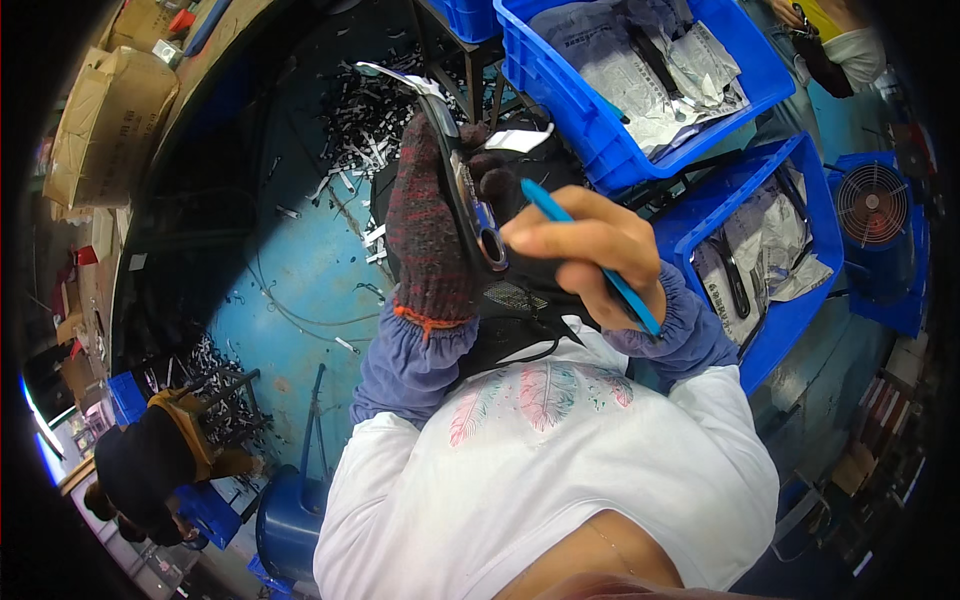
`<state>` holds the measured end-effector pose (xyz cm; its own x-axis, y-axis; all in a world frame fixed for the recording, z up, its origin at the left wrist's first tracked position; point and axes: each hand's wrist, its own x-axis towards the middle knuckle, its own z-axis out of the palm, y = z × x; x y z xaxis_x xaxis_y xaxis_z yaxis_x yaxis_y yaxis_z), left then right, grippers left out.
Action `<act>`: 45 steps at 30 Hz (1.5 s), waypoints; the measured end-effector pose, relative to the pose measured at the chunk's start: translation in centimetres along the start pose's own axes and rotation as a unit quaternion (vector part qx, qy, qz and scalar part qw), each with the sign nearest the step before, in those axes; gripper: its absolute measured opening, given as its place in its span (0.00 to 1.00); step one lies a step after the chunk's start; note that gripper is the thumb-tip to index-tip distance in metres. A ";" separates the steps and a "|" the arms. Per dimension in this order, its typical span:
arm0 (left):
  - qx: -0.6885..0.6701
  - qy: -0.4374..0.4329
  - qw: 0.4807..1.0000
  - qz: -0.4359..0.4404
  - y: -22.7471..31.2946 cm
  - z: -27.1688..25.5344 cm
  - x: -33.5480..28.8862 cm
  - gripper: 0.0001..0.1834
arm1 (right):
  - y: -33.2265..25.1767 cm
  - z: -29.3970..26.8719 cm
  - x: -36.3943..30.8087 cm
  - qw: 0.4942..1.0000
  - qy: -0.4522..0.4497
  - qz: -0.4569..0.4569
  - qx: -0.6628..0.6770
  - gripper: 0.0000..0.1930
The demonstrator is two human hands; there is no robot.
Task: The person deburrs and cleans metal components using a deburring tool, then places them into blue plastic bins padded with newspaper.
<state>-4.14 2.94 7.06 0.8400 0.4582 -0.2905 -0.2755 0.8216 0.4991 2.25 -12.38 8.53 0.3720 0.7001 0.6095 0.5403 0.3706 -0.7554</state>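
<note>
My left hand wears a dark red knitted glove and grips a long black and silver metal part, held upright in front of my chest. My bare right hand holds a thin blue tool like a pen, with its tip against the upper middle of the part. Both forearms have bluish-purple sleeve covers. My white shirt fills the lower middle of the view.
Two blue plastic bins, one behind the other, hold grey wrapped parts on my right. Metal scraps litter the teal floor ahead. A small fan stands far right. Another person in dark clothes crouches lower left. Cardboard boxes sit upper left.
</note>
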 end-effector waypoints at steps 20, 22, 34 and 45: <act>0.039 0.028 0.997 0.058 0.0 -1.2 1.9 0.19 | -1.7 -1.4 0.8 0.924 0.194 0.064 0.323 0.17; 0.071 0.063 0.993 0.066 -0.6 -0.4 1.5 0.20 | -0.2 -0.1 -0.3 0.978 0.175 0.097 0.059 0.16; 0.352 0.056 0.889 0.289 -1.8 -0.9 0.8 0.21 | 2.6 3.3 0.6 0.939 0.116 0.311 0.087 0.12; 0.116 0.072 0.984 0.113 0.3 -1.7 2.0 0.18 | -1.3 -3.0 0.5 0.807 0.083 0.020 0.584 0.16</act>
<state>-3.31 4.73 5.27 0.6899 0.6774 -0.2552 -0.3202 0.6017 0.7317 3.98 -14.33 10.57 0.5196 0.6703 0.5298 -0.5184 0.7403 -0.4281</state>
